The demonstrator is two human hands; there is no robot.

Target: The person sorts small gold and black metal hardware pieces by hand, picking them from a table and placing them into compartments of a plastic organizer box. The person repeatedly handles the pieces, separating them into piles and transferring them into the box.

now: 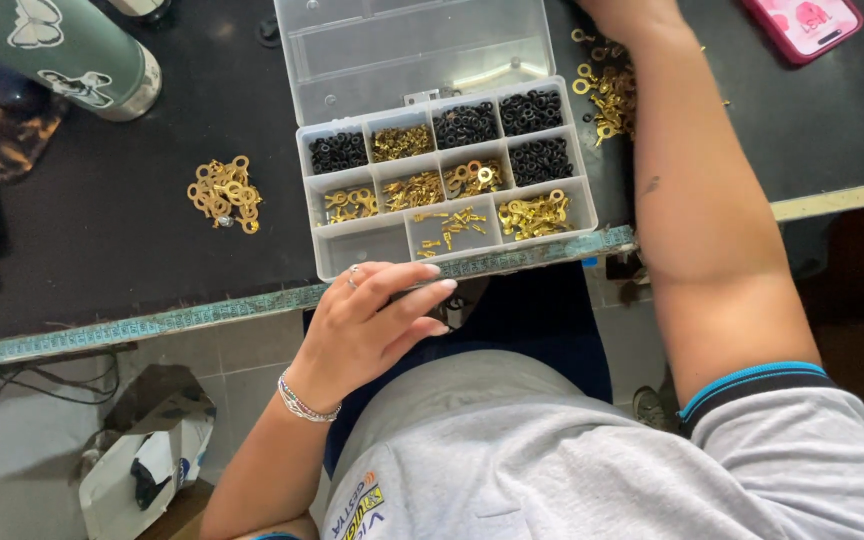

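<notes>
A clear plastic organiser box [352, 252] lies open on the black table, its compartments filled with black rings and brass terminals. My left hand [372, 320] rests against the box's near edge at the table's rim, fingers spread and holding nothing; it wears rings and a beaded bracelet. My right arm stretches across to the far right of the box. My right hand [624, 12] is mostly cut off by the top of the view, beside a loose heap of brass ring terminals [607, 95]. What that hand holds is hidden.
A second pile of brass ring terminals [224, 193] lies left of the box. A green bottle [72, 50] stands at the back left, a pink phone [802, 22] at the back right. A crumpled bag [147, 455] sits on the tiled floor below.
</notes>
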